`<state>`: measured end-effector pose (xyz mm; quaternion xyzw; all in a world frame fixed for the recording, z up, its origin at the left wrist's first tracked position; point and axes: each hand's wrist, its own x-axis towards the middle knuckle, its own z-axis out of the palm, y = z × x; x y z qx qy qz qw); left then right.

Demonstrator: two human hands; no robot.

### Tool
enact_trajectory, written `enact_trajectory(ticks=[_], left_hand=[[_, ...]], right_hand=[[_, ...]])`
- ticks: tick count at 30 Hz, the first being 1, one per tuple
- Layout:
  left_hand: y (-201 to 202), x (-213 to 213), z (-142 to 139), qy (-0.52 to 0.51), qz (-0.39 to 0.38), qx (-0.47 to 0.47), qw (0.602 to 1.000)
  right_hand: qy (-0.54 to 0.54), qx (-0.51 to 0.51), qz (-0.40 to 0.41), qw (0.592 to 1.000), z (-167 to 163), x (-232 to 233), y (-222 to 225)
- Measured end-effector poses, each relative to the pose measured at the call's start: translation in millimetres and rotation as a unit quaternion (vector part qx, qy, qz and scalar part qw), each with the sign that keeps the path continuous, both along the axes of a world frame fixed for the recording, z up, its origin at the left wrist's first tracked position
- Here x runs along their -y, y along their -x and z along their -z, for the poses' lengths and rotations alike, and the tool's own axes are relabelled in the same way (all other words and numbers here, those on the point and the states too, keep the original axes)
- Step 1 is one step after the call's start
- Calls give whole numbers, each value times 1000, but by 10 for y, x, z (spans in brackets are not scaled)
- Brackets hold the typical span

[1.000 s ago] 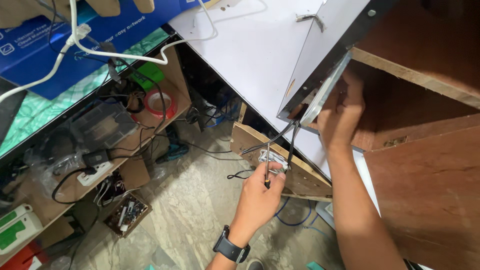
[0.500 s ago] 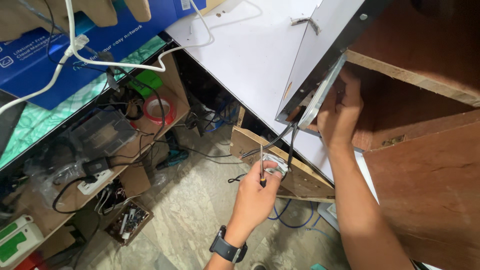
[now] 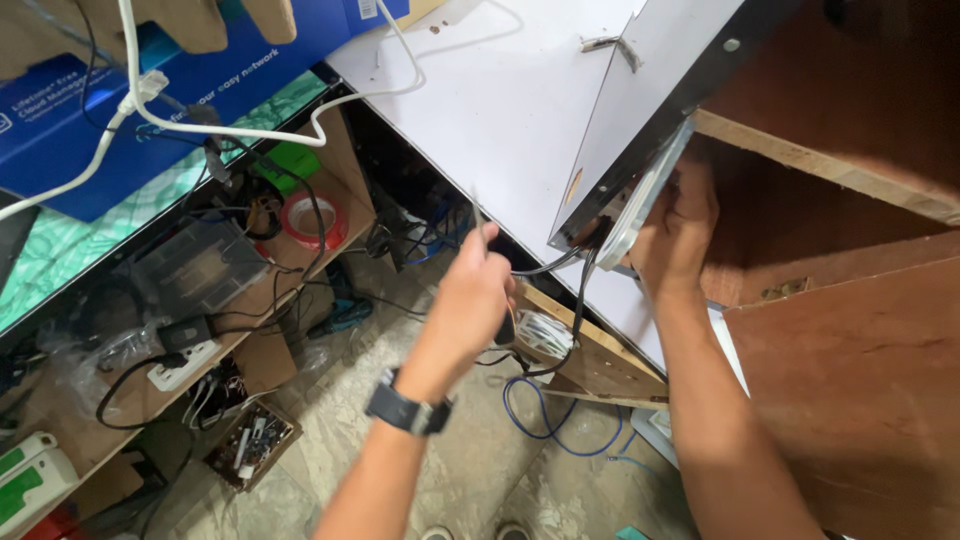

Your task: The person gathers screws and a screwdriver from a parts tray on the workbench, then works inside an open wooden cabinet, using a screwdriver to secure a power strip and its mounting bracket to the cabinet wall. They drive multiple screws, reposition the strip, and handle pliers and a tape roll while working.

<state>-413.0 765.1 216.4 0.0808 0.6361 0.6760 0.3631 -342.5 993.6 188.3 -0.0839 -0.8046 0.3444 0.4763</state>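
Item: black cable [image 3: 578, 300], long axis near vertical, hanging from lower corner of tilted flat device [image 3: 640, 110].

Our left hand [image 3: 478, 290], at 9 o'clock of cable, nearer, clenched on thin tool [image 3: 476, 208].

Our right hand [image 3: 678, 235], at 3 o'clock, gripping device edge.
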Motion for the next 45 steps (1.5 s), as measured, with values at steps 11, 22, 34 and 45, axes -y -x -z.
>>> enact_trajectory(ticks=[11,22,34,45], left_hand=[[693,-741,55,-90,-34,-33,995],[672,-1079,411,56,-148,-458,875],[-216,-405,326,25,-112,-477,871],[-497,-1154,481,85,-14,-721,687]], right_hand=[[61,-21,-9,998,155,-124,39],[144,-61,-94,983,152,-140,83],[166,-83,-60,981,193,-176,97],[144,-85,-73,983,103,-323,115]])
